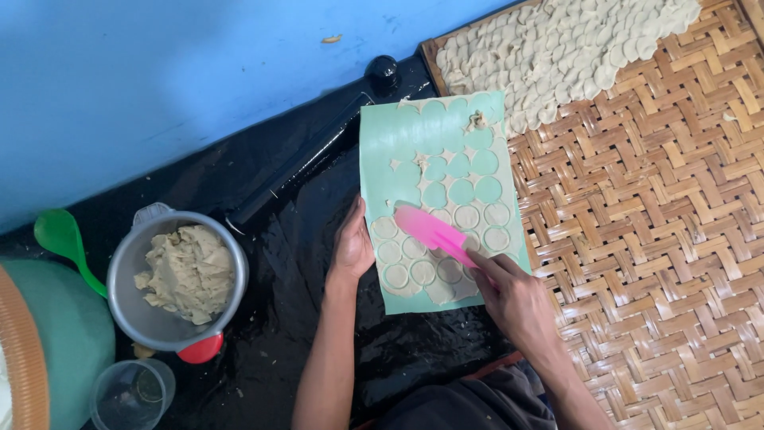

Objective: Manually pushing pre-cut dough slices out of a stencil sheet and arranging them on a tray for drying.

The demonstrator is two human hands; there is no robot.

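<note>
Nearest the camera, a flat pink plastic spatula (434, 232) is pinched in the right hand (516, 296), its blade laid on a thin green plastic sheet (398, 135) bearing cut dough rounds (422, 272). That sheet's left edge is pressed down by the left hand (352, 245), fingers together. Just beside, a woven bamboo tray (660, 239) is seen.

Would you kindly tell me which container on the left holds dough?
The grey metal bowl holds a lump of dough; the clear plastic cup below it holds none.
</note>
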